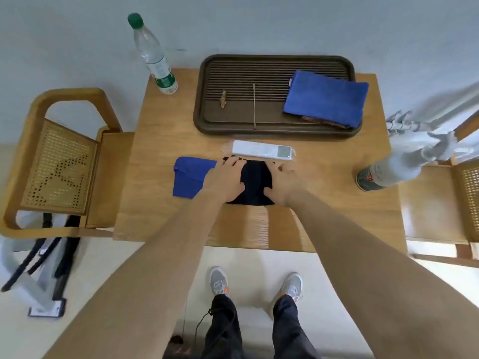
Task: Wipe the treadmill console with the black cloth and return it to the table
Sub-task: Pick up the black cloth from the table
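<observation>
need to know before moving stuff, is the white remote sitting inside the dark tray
No, the white remote lies on the bare table, just in front of the dark tray and beyond the black cloth.

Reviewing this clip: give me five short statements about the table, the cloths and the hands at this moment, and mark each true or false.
1. Both hands rest on the black cloth on the table. True: left hand and right hand press on its two sides.
2. The black cloth lies inside the tray. False: it lies on the bare table, nearer the person than the tray.
3. A blue cloth lies beside the black one, on the left hand's side. True.
4. The remote lies between the tray and the black cloth. True.
5. The water bottle has a blue cap. False: the cap is green.
</observation>
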Demonstrator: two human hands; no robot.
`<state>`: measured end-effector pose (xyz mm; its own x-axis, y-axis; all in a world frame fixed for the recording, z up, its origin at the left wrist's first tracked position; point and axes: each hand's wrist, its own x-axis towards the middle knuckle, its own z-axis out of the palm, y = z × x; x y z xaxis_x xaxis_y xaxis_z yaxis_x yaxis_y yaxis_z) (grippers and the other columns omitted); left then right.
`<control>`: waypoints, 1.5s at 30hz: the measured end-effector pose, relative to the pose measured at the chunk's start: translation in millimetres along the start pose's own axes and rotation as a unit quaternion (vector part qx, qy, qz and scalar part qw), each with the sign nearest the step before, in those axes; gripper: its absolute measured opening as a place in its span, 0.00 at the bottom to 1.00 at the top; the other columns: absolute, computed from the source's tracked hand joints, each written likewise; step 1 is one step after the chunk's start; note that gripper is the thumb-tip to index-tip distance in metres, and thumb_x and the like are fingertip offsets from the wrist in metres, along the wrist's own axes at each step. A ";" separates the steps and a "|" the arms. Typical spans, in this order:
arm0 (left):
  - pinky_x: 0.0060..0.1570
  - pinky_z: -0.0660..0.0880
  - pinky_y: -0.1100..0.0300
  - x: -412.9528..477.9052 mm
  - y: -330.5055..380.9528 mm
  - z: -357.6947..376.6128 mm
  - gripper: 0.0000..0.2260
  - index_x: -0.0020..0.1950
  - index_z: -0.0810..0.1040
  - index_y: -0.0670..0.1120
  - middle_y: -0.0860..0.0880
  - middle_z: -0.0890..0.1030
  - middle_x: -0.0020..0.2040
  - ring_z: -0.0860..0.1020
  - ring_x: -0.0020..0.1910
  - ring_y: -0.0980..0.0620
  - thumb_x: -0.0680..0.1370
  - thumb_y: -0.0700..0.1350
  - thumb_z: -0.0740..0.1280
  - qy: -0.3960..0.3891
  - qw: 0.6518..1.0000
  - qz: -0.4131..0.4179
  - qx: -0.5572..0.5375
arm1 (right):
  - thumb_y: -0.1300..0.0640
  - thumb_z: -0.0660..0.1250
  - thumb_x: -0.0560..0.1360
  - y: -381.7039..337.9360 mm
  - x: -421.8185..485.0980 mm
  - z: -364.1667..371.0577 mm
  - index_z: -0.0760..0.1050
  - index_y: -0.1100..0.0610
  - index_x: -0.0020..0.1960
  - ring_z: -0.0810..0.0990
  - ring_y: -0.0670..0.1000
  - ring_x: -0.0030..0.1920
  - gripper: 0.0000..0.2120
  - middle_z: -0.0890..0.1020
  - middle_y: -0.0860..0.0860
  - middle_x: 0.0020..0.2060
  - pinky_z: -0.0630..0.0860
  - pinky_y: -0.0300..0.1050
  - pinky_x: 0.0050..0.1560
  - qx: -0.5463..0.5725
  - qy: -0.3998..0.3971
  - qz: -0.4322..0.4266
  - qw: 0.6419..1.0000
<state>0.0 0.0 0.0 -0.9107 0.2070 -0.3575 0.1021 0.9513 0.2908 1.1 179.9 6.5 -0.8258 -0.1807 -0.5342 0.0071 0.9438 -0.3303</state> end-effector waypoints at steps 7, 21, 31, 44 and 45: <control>0.46 0.80 0.47 20.6 -4.9 28.4 0.25 0.77 0.63 0.52 0.45 0.67 0.72 0.76 0.55 0.43 0.81 0.40 0.62 -0.011 0.999 -0.017 -0.026 | 0.57 0.66 0.78 7.2 13.7 40.6 0.69 0.52 0.71 0.74 0.58 0.63 0.22 0.73 0.56 0.64 0.77 0.54 0.59 0.124 0.059 0.066 0.988; 0.39 0.73 0.56 -28.2 12.3 -41.1 0.12 0.40 0.71 0.53 0.54 0.75 0.47 0.75 0.44 0.51 0.74 0.44 0.74 -0.028 0.990 0.097 -0.100 | 0.69 0.70 0.72 -8.7 -86.8 23.3 0.67 0.49 0.63 0.78 0.50 0.36 0.27 0.77 0.53 0.35 0.76 0.42 0.37 0.454 0.130 0.106 0.875; 0.40 0.76 0.52 -38.8 105.4 -120.5 0.12 0.36 0.69 0.51 0.52 0.78 0.40 0.77 0.42 0.48 0.71 0.44 0.73 -0.097 0.967 0.236 -0.028 | 0.57 0.69 0.76 17.1 -158.0 -33.8 0.77 0.45 0.62 0.76 0.48 0.38 0.16 0.77 0.51 0.35 0.74 0.46 0.44 0.403 0.151 0.041 0.902; 0.36 0.63 0.56 -54.3 200.4 -165.4 0.15 0.38 0.64 0.48 0.52 0.67 0.33 0.64 0.32 0.51 0.76 0.40 0.70 -0.269 0.877 0.395 0.048 | 0.52 0.74 0.66 25.4 -243.7 -62.8 0.73 0.60 0.35 0.75 0.55 0.43 0.14 0.76 0.53 0.44 0.74 0.53 0.44 0.240 0.255 0.167 0.922; 0.36 0.63 0.55 -59.2 200.7 -161.3 0.15 0.39 0.64 0.47 0.51 0.67 0.33 0.64 0.33 0.51 0.77 0.40 0.70 -0.273 0.867 0.411 0.065 | 0.53 0.73 0.67 16.7 -251.4 -59.1 0.70 0.59 0.32 0.74 0.55 0.38 0.15 0.76 0.54 0.38 0.72 0.52 0.39 0.241 0.248 0.188 0.919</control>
<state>9.8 141.9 222.6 -0.1870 0.8709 -0.4544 0.7031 0.4417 0.5572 175.5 257.5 181.2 -0.8688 0.3935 -0.3006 0.4946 0.6600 -0.5655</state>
